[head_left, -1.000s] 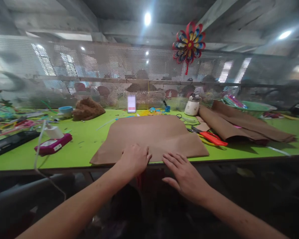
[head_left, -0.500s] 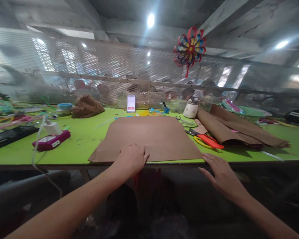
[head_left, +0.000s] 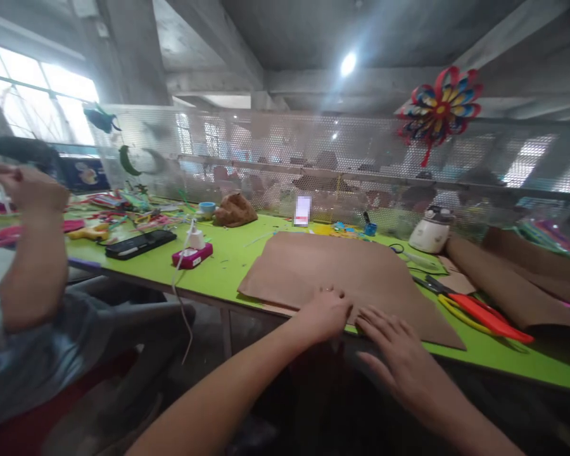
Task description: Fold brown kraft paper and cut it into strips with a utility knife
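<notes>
A large brown sheet (head_left: 342, 266) lies flat on the green table (head_left: 218, 278), reaching its front edge. My left hand (head_left: 327, 311) rests on the sheet near that edge, fingers curled and pressed down; whether anything is under them is hidden. Just to its right, my right hand (head_left: 394, 345) lies with fingertips on the front edge of the sheet, fingers stretched and thumb apart below the edge. Right of the sheet are scissors with red and yellow handles (head_left: 496, 320), their dark blades pointing toward the sheet.
Rolled brown paper (head_left: 498, 272) and a white bottle (head_left: 430, 233) stand at the right. Leftward are a purple power strip (head_left: 193, 256), a black case (head_left: 140, 244) and a crumpled brown bundle (head_left: 236, 210). A phone (head_left: 302, 210) stands behind. Another person's arm (head_left: 38, 247) is at far left.
The view has turned left, bringing another person into sight. My right hand has moved left along the sheet's front edge, close to my left hand.
</notes>
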`<state>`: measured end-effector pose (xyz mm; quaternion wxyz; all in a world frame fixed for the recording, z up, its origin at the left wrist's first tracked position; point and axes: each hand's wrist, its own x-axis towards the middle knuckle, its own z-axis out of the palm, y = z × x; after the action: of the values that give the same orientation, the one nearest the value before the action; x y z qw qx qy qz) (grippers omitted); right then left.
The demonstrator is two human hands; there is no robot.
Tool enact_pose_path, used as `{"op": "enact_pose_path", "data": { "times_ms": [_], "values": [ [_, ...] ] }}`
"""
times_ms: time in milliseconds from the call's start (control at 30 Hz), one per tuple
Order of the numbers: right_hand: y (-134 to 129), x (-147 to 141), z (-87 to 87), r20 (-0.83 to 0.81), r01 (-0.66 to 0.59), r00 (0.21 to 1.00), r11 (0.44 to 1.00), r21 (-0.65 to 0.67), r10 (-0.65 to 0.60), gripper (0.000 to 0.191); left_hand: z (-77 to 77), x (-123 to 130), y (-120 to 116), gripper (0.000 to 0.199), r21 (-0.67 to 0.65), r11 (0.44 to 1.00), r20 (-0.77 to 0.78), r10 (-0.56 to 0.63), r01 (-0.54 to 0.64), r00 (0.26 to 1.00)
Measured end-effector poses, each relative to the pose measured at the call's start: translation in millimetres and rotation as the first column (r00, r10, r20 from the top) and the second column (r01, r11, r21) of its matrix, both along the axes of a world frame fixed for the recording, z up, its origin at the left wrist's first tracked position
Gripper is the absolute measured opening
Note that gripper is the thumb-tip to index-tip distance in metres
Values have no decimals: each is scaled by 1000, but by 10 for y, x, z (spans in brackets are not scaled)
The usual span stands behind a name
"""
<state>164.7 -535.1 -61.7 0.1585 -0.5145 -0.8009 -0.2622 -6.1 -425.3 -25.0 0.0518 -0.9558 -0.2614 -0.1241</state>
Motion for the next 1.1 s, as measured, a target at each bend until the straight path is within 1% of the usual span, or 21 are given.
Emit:
{"op": "enact_pose_path", "data": {
  "times_ms": [100, 200, 267, 333, 400, 433, 500, 567, 667, 800, 967, 1033, 1100],
  "values": [
    [138, -249, -56, -7, 28, 1000, 999, -28, -28, 53, -10, -48, 100, 26, -5, 999, 10, -32, 33, 999],
    [179, -292, -140, -19, 63, 998, 998, -13, -63, 57, -18, -175, 92, 29, -4, 999, 54, -43, 43, 998],
    [168, -274, -181, -26, 69, 997, 998, -1, -69, 58, -19, -332, 24, 28, -37, 998, 111, -49, 53, 993],
    [150, -258, -201, -33, 66, 997, 998, 4, -66, 58, -12, -539, -73, 28, -96, 995, 159, -16, 32, 987],
    [140, -255, -205, -43, 62, 997, 998, 5, -61, 58, -5, -757, -173, 30, -131, 991, 164, 62, -41, 985],
    [138, -258, -205, -48, 59, 997, 998, 8, -58, 58, -6, -854, -218, 35, -127, 989, 156, 90, -71, 984],
    [139, -262, -203, -51, 56, 997, 998, 11, -55, 59, -24, -1005, -293, 51, -91, 990, 130, 116, -105, 985],
    [139, -257, -203, -46, 59, 997, 998, 7, -59, 61, -59, -1093, -347, 66, -42, 992, 98, 126, -122, 987],
    [134, -225, -204, -28, 51, 998, 999, -6, -51, 60, -112, -1154, -402, 77, 21, 986, 67, 164, -166, 984],
    [131, -164, -203, -10, 18, 1000, 1000, -3, -18, 60, -125, -1220, -466, 78, 72, 962, 47, 259, -262, 965],
    [159, -107, -254, -4, -16, 1000, 999, 30, 16, 58, -64, -1288, -517, 77, 150, 908, 5, 396, -392, 918],
    [176, -88, -288, 0, -22, 1000, 999, 42, 22, 58, -31, -1328, -501, 76, 178, 894, -17, 422, -412, 907],
    [194, -71, -317, 9, -32, 999, 998, 63, 32, 58, -4, -1383, -468, 73, 197, 897, -31, 410, -396, 912]
  ]
}}
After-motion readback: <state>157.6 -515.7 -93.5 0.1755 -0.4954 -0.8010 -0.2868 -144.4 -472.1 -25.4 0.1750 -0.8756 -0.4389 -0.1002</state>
